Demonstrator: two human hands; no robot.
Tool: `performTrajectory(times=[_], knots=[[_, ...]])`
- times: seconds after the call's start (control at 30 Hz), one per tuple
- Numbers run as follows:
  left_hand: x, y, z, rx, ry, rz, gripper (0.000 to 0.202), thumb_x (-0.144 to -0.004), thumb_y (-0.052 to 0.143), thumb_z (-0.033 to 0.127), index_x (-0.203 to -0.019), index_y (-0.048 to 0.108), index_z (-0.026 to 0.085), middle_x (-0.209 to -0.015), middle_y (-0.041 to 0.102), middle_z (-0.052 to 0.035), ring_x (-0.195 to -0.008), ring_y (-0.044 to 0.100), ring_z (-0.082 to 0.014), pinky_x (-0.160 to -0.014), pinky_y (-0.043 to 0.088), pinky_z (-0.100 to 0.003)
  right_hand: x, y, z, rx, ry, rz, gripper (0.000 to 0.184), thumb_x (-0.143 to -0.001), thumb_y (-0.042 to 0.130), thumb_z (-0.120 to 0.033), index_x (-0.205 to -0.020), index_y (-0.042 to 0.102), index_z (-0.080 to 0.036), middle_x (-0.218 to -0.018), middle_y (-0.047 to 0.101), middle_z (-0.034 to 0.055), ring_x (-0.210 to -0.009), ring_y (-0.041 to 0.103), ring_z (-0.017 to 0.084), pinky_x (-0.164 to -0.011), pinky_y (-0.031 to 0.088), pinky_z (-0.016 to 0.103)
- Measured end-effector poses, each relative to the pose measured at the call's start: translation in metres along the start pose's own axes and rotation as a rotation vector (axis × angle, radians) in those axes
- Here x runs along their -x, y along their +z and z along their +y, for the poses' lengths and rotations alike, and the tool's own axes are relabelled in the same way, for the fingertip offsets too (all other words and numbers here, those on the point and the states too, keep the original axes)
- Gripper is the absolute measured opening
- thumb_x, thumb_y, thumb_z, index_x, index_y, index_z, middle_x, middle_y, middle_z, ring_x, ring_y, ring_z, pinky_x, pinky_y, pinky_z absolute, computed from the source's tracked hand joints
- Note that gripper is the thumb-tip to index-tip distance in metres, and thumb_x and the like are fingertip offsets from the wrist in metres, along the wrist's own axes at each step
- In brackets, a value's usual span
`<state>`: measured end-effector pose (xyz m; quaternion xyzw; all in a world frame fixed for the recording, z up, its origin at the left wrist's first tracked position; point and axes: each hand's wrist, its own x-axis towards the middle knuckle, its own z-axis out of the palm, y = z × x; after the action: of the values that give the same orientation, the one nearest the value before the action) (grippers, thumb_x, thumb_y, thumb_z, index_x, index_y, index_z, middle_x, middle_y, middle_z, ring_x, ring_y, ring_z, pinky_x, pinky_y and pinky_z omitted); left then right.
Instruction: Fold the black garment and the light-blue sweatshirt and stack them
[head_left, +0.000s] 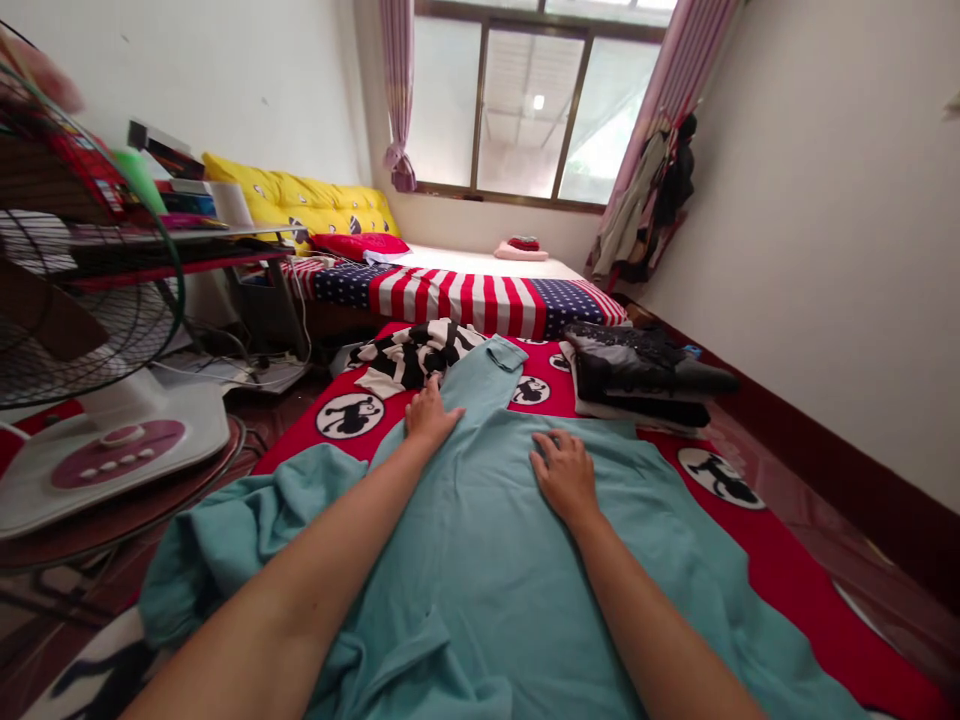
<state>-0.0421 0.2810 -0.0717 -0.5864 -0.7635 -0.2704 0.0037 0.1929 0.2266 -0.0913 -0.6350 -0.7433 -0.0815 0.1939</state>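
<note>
Hands (430,415) (564,472) lie flat on teal shirt (480,560).

You get bright daylight from the window (536,100) ahead; its panes are blown out to white near the top. The walls look evenly lit, with only soft shadows under your arms. Wide-angle distortion bends the fan (67,260) and side walls at the edges. A pink blur smears the top left corner; the centre stays sharp.
</note>
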Motion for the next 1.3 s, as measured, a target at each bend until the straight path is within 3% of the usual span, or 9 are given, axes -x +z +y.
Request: performTrajectory(times=[0.2,0.33,0.47,0.67,0.9,1.03,1.13,1.23,1.3], knots=[[-0.026,-0.012,-0.01,-0.111,0.196,-0.071,0.027,-0.085,0.056,0.036,-0.108,0.063,0.024,-0.105,0.071,-0.0073,-0.1,0.065,-0.0264,-0.081,0.048,-0.033,0.0,0.001,-0.002,0.013,-0.081,-0.046,0.04,-0.093,0.046,-0.042,-0.13,0.056,-0.033,-0.141,0.048,0.0033,-0.123,0.042,0.025,-0.1,0.038,0.039],[-0.043,-0.026,-0.014,-0.147,0.322,0.007,0.028,-0.093,0.042,0.031,-0.116,0.059,0.026,-0.12,0.064,-0.0078,-0.111,0.06,-0.0268,-0.086,0.046,-0.035,0.0,0.002,-0.003,0.045,-0.051,-0.101,0.045,-0.094,0.041,-0.046,-0.137,0.05,-0.034,-0.148,0.042,0.0032,-0.131,0.037,0.026,-0.106,0.032,0.042],[-0.051,-0.018,-0.022,-0.19,0.379,-0.013,0.027,-0.094,0.042,0.032,-0.112,0.061,0.025,-0.112,0.066,-0.009,-0.104,0.063,-0.028,-0.082,0.046,-0.037,-0.002,0.003,-0.005,0.088,0.026,-0.184,0.053,-0.095,0.035,-0.051,-0.145,0.038,-0.034,-0.155,0.03,0.0029,-0.141,0.024,0.029,-0.111,0.023,0.05],[-0.043,-0.003,-0.037,-0.23,0.329,-0.001,0.036,-0.089,0.052,0.036,-0.12,0.057,0.018,-0.108,0.066,-0.0142,-0.1,0.063,-0.0318,-0.079,0.048,-0.04,-0.004,0.005,-0.005,0.079,0.083,-0.225,0.057,-0.094,0.032,-0.055,-0.147,0.032,-0.033,-0.158,0.024,0.003,-0.144,0.02,0.028,-0.112,0.019,0.052],[0.001,-0.04,-0.039,-0.099,0.576,0.154,0.043,-0.084,0.052,0.018,-0.127,0.052,0.022,-0.132,0.052,-0.0097,-0.122,0.048,-0.0282,-0.101,0.038,-0.041,-0.006,0.006,-0.004,0.051,0.097,-0.2,0.056,-0.094,0.033,-0.053,-0.145,0.038,-0.032,-0.156,0.029,0.0041,-0.143,0.023,0.028,-0.112,0.021,0.053],[0.019,-0.065,-0.074,0.043,0.383,-0.029,0.05,-0.082,0.045,0.011,-0.131,0.05,0.021,-0.128,0.057,-0.0098,-0.12,0.05,-0.0243,-0.101,0.039,-0.037,-0.007,0.005,-0.004,0.043,0.1,-0.184,0.055,-0.095,0.032,-0.051,-0.144,0.04,-0.029,-0.154,0.032,0.0048,-0.142,0.024,0.027,-0.112,0.022,0.051],[0.021,-0.082,-0.112,0.063,0.192,-0.246,0.037,-0.08,0.049,0.02,-0.113,0.065,0.018,-0.104,0.07,-0.0086,-0.101,0.062,-0.0248,-0.087,0.047,-0.033,-0.007,0.005,-0.003,0.045,0.095,-0.175,0.054,-0.095,0.032,-0.05,-0.143,0.042,-0.028,-0.153,0.033,0.0051,-0.141,0.026,0.026,-0.111,0.024,0.052],[0.024,-0.094,-0.135,0.065,0.186,-0.414,0.029,-0.077,0.055,0.038,-0.084,0.074,0.018,-0.078,0.072,-0.0039,-0.078,0.066,-0.0223,-0.069,0.049,-0.028,-0.007,0.005,-0.003,0.049,0.087,-0.169,0.054,-0.095,0.032,-0.05,-0.142,0.042,-0.028,-0.153,0.034,0.0057,-0.141,0.026,0.026,-0.11,0.025,0.052],[0.029,-0.101,-0.14,0.087,0.214,-0.491,0.035,-0.074,0.058,0.049,-0.083,0.075,0.02,-0.079,0.073,-0.0022,-0.078,0.066,-0.0214,-0.067,0.048,-0.026,-0.007,0.005,-0.002,0.049,0.085,-0.165,0.053,-0.095,0.032,-0.05,-0.142,0.043,-0.027,-0.153,0.034,0.0058,-0.141,0.027,0.026,-0.11,0.025,0.052]])
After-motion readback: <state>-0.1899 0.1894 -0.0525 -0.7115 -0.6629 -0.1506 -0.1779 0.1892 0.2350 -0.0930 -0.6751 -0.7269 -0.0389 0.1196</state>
